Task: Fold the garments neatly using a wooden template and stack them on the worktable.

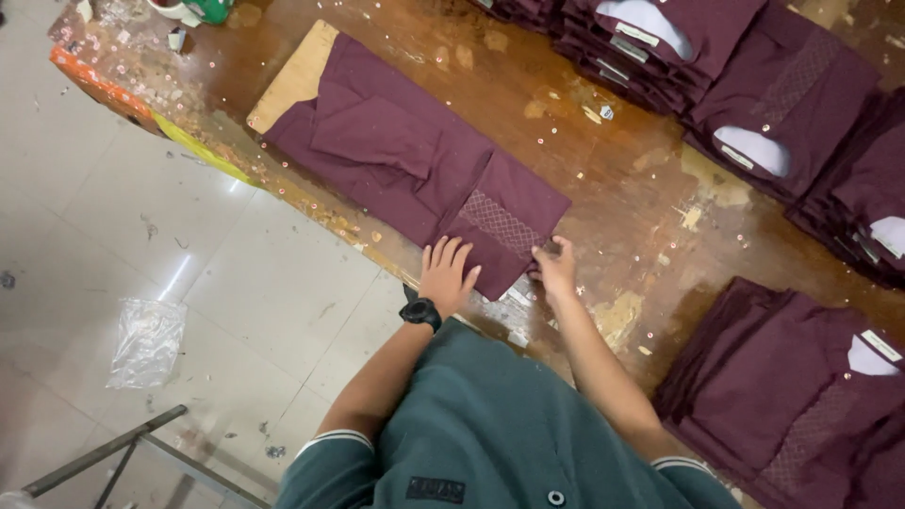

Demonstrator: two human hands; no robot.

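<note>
Two hands press and pinch the near end of a maroon garment laid out on a worn wooden bench.

On the pale tiled floor (141, 217) at the far left lies a crumpled clear plastic bag (146, 341), with a grey metal frame (104, 452) below it. The bench (603, 179) runs diagonally, its surface scuffed and dotted with small sequins. On it the maroon garment (396, 155) lies partly folded over a cardboard sheet (297, 75), its embroidered panel (500, 224) toward the person. The left hand (445, 273), a black watch (420, 313) on its wrist, lies flat with fingers spread on the garment's near edge. The right hand (556, 267) is just beside it, fingers closed on the garment's corner. Stacks of folded maroon garments (745, 85) fill the far right, and another stack (801, 396) sits at the near right.
</note>
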